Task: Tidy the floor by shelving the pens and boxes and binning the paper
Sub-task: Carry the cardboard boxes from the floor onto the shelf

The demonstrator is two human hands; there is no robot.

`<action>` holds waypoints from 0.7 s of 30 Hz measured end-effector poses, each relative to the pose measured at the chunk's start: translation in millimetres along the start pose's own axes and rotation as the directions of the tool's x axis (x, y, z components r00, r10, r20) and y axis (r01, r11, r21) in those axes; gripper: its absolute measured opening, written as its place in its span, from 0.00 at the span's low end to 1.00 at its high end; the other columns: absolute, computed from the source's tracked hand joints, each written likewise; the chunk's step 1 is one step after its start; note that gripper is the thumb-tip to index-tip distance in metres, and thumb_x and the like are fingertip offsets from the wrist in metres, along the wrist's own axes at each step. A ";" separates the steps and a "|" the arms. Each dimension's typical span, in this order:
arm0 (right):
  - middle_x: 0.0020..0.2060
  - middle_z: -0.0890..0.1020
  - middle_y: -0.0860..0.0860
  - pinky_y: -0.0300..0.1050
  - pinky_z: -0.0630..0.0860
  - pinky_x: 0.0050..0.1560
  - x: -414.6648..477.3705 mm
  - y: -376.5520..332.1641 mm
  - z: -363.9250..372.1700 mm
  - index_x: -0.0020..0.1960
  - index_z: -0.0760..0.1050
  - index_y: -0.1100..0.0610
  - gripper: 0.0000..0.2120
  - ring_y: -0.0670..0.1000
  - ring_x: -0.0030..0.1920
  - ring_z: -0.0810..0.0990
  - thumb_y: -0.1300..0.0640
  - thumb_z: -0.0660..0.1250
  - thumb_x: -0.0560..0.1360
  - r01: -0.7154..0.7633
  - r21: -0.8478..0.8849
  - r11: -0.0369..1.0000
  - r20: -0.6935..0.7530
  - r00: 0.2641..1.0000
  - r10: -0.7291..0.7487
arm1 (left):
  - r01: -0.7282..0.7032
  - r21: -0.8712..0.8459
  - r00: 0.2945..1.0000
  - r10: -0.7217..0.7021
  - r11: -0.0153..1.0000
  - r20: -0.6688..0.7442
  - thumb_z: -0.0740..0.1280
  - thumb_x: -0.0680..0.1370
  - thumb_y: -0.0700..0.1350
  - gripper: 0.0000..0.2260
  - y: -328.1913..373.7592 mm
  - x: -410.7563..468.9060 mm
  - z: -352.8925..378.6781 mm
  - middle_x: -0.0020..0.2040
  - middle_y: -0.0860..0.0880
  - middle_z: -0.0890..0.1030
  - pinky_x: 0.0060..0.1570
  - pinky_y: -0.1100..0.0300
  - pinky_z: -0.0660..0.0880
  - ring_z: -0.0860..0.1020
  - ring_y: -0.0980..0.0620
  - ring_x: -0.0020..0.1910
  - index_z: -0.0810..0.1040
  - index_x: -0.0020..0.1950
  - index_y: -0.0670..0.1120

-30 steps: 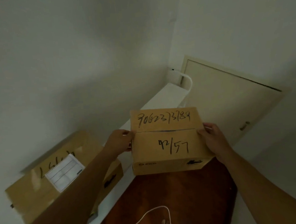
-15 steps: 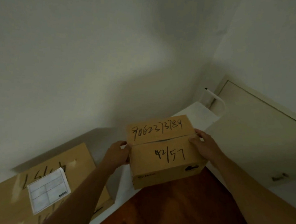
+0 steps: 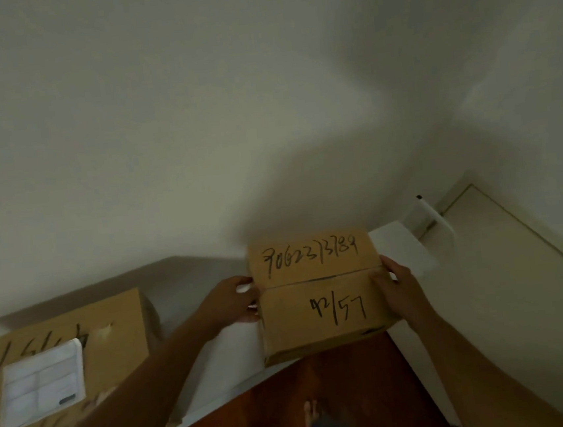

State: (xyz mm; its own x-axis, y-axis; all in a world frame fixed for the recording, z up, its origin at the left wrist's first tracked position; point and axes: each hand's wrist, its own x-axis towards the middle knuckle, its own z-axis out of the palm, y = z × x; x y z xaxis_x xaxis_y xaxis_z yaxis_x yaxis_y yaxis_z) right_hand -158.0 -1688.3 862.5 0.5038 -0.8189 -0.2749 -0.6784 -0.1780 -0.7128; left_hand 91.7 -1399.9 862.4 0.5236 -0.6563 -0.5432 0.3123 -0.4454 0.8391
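Two brown cardboard boxes, two bare hands. Far left: large brown cardboard box (image 3: 112,333) with white paper label (image 3: 42,384), lying on white shelf top (image 3: 218,357). Centre: left hand (image 3: 230,302) grips left side of small brown cardboard box (image 3: 319,299); right hand (image 3: 395,288) grips right side, thumb on top. Small box over shelf's front edge, contact unclear. Flap seam runs left to right, handwritten numbers upright toward viewer. Both boxes closed, contents hidden. Far right: pale door (image 3: 521,293).
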 end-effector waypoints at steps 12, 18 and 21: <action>0.72 0.76 0.63 0.55 0.72 0.70 130.4 38.5 -111.2 0.76 0.75 0.60 0.22 0.65 0.71 0.76 0.59 0.67 0.83 0.158 -0.363 0.918 -0.084 0.976 -0.201 | 0.005 -0.163 0.999 0.003 0.987 0.050 0.74 0.82 0.51 0.19 29.2 56.0 143.3 0.56 0.44 0.90 0.54 0.50 0.86 0.89 0.44 0.54 0.80 0.70 0.45; 0.72 0.77 0.61 0.57 0.73 0.71 157.6 55.6 -140.4 0.74 0.77 0.59 0.21 0.64 0.71 0.76 0.58 0.70 0.82 0.227 -0.453 0.862 -0.017 0.965 -0.263 | 0.004 -0.283 0.999 0.007 0.959 0.039 0.75 0.81 0.48 0.21 41.7 67.3 193.9 0.58 0.44 0.89 0.54 0.53 0.86 0.89 0.46 0.55 0.79 0.72 0.44; 0.76 0.73 0.59 0.55 0.70 0.73 166.0 51.0 -151.1 0.78 0.72 0.59 0.25 0.62 0.74 0.73 0.54 0.69 0.83 0.234 -0.461 0.856 0.052 0.970 -0.237 | 0.019 -0.313 0.999 -0.009 0.950 0.031 0.75 0.82 0.43 0.19 50.8 71.6 212.5 0.60 0.41 0.87 0.59 0.49 0.85 0.88 0.43 0.58 0.79 0.72 0.43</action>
State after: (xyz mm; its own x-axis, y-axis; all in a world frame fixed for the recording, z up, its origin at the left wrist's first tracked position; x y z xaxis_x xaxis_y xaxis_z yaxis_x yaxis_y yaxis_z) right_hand -189.8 -1915.8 878.1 0.6771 -0.7241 -0.1310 -0.7097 -0.5954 -0.3766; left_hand -23.3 -1599.0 860.1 0.4958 -0.6707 -0.5517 0.5543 -0.2446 0.7956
